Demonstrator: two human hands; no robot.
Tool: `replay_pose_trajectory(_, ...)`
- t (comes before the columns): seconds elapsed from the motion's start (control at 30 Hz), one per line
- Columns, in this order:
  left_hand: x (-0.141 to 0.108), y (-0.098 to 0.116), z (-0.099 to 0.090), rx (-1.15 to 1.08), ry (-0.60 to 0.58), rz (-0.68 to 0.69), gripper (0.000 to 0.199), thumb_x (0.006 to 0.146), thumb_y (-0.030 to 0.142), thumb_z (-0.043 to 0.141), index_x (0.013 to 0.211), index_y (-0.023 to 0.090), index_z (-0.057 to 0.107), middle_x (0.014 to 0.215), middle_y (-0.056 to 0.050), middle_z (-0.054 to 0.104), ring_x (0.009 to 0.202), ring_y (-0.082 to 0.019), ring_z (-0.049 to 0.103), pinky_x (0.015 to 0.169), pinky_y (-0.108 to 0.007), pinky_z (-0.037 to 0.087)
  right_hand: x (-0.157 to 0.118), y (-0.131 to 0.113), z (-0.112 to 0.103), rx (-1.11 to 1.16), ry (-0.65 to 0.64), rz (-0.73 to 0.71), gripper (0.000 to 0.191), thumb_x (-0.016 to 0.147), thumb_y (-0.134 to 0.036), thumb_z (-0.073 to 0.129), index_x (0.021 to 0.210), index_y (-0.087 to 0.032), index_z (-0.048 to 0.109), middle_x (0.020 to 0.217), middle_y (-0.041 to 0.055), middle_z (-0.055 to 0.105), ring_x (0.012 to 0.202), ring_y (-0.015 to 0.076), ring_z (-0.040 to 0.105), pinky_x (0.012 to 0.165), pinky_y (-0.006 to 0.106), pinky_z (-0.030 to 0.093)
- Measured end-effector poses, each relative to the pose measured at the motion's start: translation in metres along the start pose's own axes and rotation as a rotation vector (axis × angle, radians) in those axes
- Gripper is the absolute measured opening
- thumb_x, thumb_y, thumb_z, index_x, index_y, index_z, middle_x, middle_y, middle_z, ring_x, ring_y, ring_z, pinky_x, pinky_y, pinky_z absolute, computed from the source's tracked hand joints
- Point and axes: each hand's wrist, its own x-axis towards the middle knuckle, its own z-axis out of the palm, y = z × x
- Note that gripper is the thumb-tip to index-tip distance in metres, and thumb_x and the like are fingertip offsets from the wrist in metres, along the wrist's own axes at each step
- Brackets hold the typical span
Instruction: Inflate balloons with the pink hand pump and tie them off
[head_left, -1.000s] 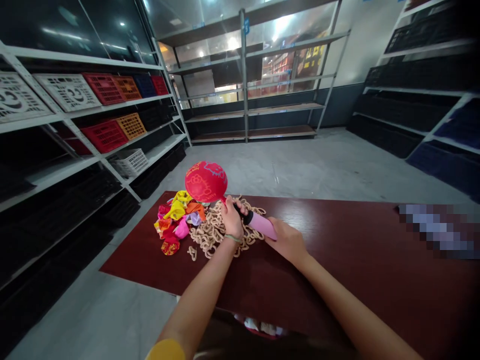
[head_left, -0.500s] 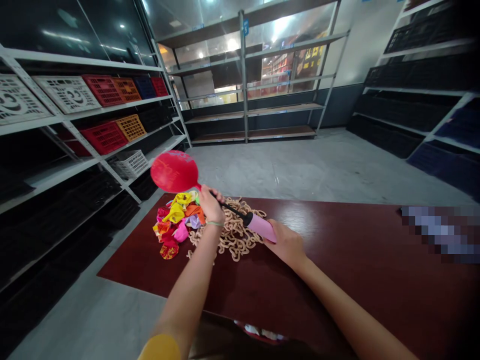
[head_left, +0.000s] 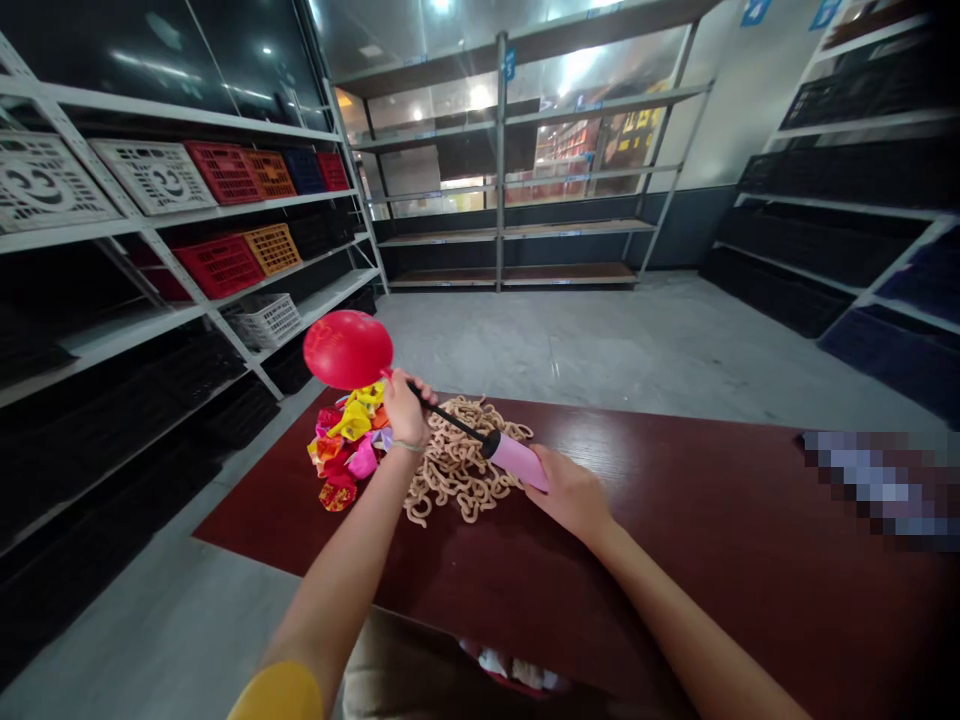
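One red balloon (head_left: 348, 349): inflated, rounded, smooth, just above limp balloons (head_left: 362, 459); its neck may slip off if your left hand (head_left: 406, 410) loosens
Left grip: pinching near the balloon's neck and the pump's (head_left: 517, 463) black end
Right grip: your right hand (head_left: 574, 490) wraps the pink barrel; pushing askew may bend the thin rod (head_left: 466, 428)
Desk (head_left: 675, 500): glossy, dark red; wrinkled balloons and knobbly beige curls (head_left: 469, 490) may scatter if you dip the rod
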Motion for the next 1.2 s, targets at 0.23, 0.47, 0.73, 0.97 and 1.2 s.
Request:
replay_pose_trajectory(0.23,-0.009,-0.011,0.012,-0.015,0.081,0.087,0.025,0.087,0.036,0.052,0.071,0.021,0.039,0.053,0.006,0.042,0.037,-0.007,0.037,0.037,-0.02,0.029,0.002,-0.002,0.002,0.041,0.044,0.059,0.041,0.084,-0.039,0.059,0.122,-0.022,0.053,0.1,0.0047,0.069,0.083,0.0207,0.065,0.069,0.03,0.044)
replay_pose_trajectory(0.47,-0.075,-0.07,0.028,0.086,-0.117,-0.045,0.033,0.092,0.042,0.047,0.068,0.02,0.043,0.051,0.003,0.046,0.038,-0.01,0.042,0.039,-0.025,0.035,0.0,-0.001,-0.003,0.041,0.043,0.092,0.042,0.084,-0.038,0.058,0.123,-0.023,0.052,0.102,0.0046,0.069,0.087,0.0205,0.066,0.069,0.029,0.043)
replay_pose_trajectory(0.73,-0.002,0.004,-0.002,0.045,-0.014,0.02,0.029,0.087,0.04,0.053,0.071,0.021,0.04,0.055,0.006,0.043,0.039,-0.007,0.04,0.038,-0.02,0.033,0.002,-0.003,0.001,0.021,0.022,-0.026,0.045,0.085,-0.037,0.058,0.126,-0.021,0.05,0.101,0.006,0.068,0.085,0.0214,0.065,0.07,0.031,0.045)
replay_pose_trajectory(0.97,-0.001,0.0,0.011,-0.033,0.05,0.078,0.027,0.088,0.039,0.053,0.073,0.021,0.039,0.054,0.007,0.041,0.037,-0.005,0.037,0.037,-0.017,0.028,0.0,-0.002,0.003,0.041,0.052,0.064,0.042,0.083,-0.037,0.06,0.122,-0.024,0.052,0.103,0.0046,0.069,0.086,0.0216,0.066,0.071,0.031,0.045)
replay_pose_trajectory(1.2,-0.07,-0.076,0.032,0.064,-0.124,-0.066,0.036,0.089,0.049,0.05,0.069,0.02,0.041,0.051,0.005,0.046,0.037,-0.007,0.043,0.039,-0.02,0.037,-0.001,-0.002,-0.002,0.043,0.054,0.144,0.042,0.083,-0.039,0.06,0.122,-0.024,0.052,0.103,0.0046,0.069,0.087,0.0218,0.067,0.068,0.03,0.044)
